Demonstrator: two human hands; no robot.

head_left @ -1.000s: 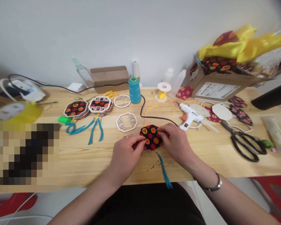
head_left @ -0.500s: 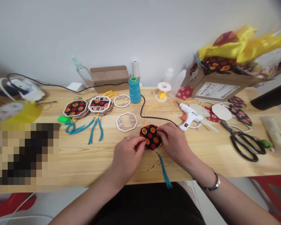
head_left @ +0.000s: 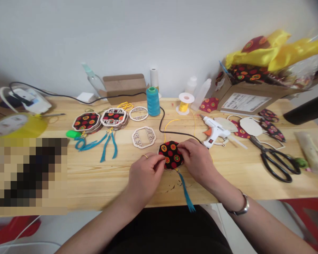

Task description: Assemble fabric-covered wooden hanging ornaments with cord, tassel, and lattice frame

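A small black patterned fabric piece (head_left: pixel 171 154) with red and yellow flowers lies near the table's front edge. A yellow cord (head_left: pixel 165 132) runs from its top, and a teal tassel (head_left: pixel 187 192) hangs from its bottom over the edge. My left hand (head_left: pixel 147 176) pinches its left rim with thumb and fingertips. At its right side, the closed fingers of my right hand (head_left: pixel 198 160) grip the upper rim. A cut-out wooden frame (head_left: pixel 136 137) lies behind my left hand. The white glue gun (head_left: pixel 214 132) rests beyond my right hand.
Black-handled scissors (head_left: pixel 278 160) and fabric scraps lie right. Behind stand a teal thread cone (head_left: pixel 153 102), a yellow cord spool (head_left: pixel 184 106) and a cardboard box (head_left: pixel 249 97). Tasselled ornaments (head_left: pixel 113 118) and yellow tape (head_left: pixel 39 124) are at left. A black cable (head_left: pixel 172 133) crosses the table.
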